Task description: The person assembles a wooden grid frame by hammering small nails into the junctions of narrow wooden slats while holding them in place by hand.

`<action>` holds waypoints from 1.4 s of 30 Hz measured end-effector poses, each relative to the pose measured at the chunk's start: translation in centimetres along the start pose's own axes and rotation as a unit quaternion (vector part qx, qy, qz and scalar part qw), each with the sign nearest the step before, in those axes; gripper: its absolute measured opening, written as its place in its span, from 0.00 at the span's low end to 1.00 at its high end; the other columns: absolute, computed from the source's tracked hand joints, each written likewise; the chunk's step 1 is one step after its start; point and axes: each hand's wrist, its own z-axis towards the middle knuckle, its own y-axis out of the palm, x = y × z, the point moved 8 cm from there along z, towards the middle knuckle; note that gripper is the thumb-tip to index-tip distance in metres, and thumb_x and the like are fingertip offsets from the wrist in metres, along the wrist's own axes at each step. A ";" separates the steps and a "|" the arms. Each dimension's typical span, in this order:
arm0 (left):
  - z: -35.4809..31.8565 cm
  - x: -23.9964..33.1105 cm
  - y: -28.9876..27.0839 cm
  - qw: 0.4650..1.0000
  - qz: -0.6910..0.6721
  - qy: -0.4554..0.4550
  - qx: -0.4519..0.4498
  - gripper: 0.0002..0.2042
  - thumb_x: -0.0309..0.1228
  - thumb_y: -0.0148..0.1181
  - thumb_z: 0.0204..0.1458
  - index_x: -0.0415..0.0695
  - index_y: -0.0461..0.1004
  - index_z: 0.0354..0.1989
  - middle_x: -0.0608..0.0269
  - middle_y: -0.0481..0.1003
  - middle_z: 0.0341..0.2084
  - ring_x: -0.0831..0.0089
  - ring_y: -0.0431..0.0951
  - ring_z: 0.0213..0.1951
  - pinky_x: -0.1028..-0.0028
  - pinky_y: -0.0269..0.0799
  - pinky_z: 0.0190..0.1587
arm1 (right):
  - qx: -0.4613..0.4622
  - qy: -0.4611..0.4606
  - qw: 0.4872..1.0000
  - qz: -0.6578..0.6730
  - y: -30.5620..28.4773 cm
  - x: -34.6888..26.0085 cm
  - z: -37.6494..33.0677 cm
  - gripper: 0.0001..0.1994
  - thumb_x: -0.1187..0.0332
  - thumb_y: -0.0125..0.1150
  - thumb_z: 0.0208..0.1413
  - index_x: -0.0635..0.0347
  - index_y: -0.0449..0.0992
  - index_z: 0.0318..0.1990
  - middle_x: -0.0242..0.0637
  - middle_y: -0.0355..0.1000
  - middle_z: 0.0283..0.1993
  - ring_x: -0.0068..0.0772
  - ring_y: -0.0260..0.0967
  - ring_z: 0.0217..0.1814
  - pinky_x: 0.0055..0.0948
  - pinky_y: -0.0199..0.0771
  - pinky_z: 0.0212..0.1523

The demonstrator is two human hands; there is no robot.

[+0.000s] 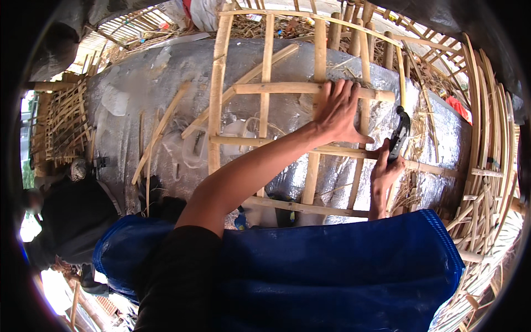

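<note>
Left hand (337,113): unclenched, fingers laid over a crossbar (276,88), apparently steadying it.
Right hand (384,176): grasps a hammer (399,137) by its handle, a hold that suits striking.
Frame (218,83): wooden, over the silver sheet (188,61), presumably placed so both hands reach it.

Hammer (396,145): handle end hidden in right hand (386,175); right forearm (378,203) partly behind blue sheet (332,265), cut by lower edge.
</note>
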 end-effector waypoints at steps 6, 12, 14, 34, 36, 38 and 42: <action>-0.1 -0.7 1.4 0.997 -0.077 0.004 -0.006 0.59 0.75 0.64 0.30 0.35 0.62 0.62 0.44 0.58 0.57 0.51 0.60 0.58 0.46 0.58 0.61 | -0.052 0.053 0.995 0.073 -0.4 -1.0 0.0 0.15 0.61 0.59 0.64 0.67 0.78 0.33 0.34 0.74 0.23 0.22 0.65 0.24 0.28 0.66 0.30; 3.0 -9.5 -6.1 0.958 -0.223 -0.180 0.033 0.34 0.61 0.46 0.59 0.44 0.63 0.63 0.48 0.58 0.62 0.51 0.52 0.68 0.47 0.52 0.68 | 0.008 0.103 0.989 0.105 -4.8 1.4 0.2 0.23 0.52 0.61 0.63 0.69 0.82 0.35 0.35 0.78 0.29 0.22 0.69 0.30 0.26 0.67 0.36; 3.4 -17.0 -9.3 0.974 -0.127 -0.182 0.045 0.34 0.62 0.46 0.59 0.42 0.69 0.57 0.43 0.60 0.59 0.53 0.62 0.62 0.50 0.61 0.63 | 0.023 0.050 0.990 0.133 -4.9 -2.9 1.8 0.24 0.51 0.62 0.62 0.71 0.82 0.35 0.36 0.78 0.26 0.21 0.69 0.27 0.25 0.67 0.32; -5.3 -3.4 -2.2 0.998 0.008 -0.047 -0.028 0.82 0.85 0.57 0.13 0.20 0.45 0.67 0.26 0.43 0.70 0.38 0.38 0.73 0.26 0.23 0.65 | -0.114 0.175 0.975 -0.068 5.8 -3.5 12.9 0.34 0.43 0.78 0.37 0.61 0.82 0.47 0.46 0.80 0.39 0.38 0.76 0.39 0.35 0.75 0.43; -5.2 -3.3 -2.2 0.999 0.004 -0.031 -0.015 0.84 0.87 0.55 0.11 0.18 0.44 0.67 0.24 0.44 0.68 0.34 0.39 0.72 0.26 0.18 0.64 | -0.114 0.195 0.972 -0.059 6.0 -2.8 13.1 0.35 0.46 0.80 0.35 0.65 0.82 0.46 0.44 0.79 0.39 0.36 0.75 0.38 0.32 0.74 0.43; -4.9 -3.3 -1.7 0.996 0.018 -0.057 -0.065 0.84 0.86 0.57 0.08 0.19 0.46 0.66 0.28 0.46 0.69 0.32 0.37 0.72 0.23 0.18 0.62 | -0.107 0.207 0.971 0.045 6.5 -2.1 13.0 0.40 0.45 0.82 0.32 0.74 0.80 0.45 0.43 0.79 0.39 0.33 0.75 0.40 0.29 0.73 0.44; -4.0 -2.2 -2.3 0.996 0.006 -0.052 -0.066 0.84 0.83 0.61 0.07 0.18 0.46 0.66 0.27 0.48 0.68 0.30 0.37 0.71 0.22 0.17 0.61 | -0.094 0.248 0.964 -0.032 8.0 0.4 13.9 0.47 0.38 0.76 0.32 0.80 0.77 0.48 0.57 0.73 0.51 0.48 0.65 0.58 0.46 0.47 0.63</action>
